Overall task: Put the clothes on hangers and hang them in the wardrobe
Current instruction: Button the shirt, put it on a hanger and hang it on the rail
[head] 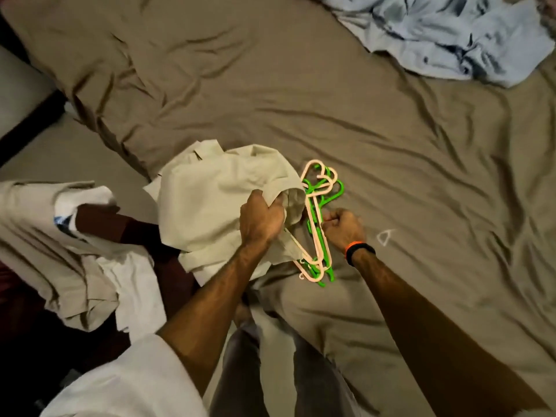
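Right now your left hand [262,219] grips the beige shirt [216,206] over the bed [391,145], while your right hand [343,228] pinches the stacked hangers [319,224], which run lengthwise away from you, hooks farthest.

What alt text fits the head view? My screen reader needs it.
A person's left hand grips a beige shirt while the right hand pinches a bundle of green and pink hangers on a brown bed sheet. A blue garment lies farther away.
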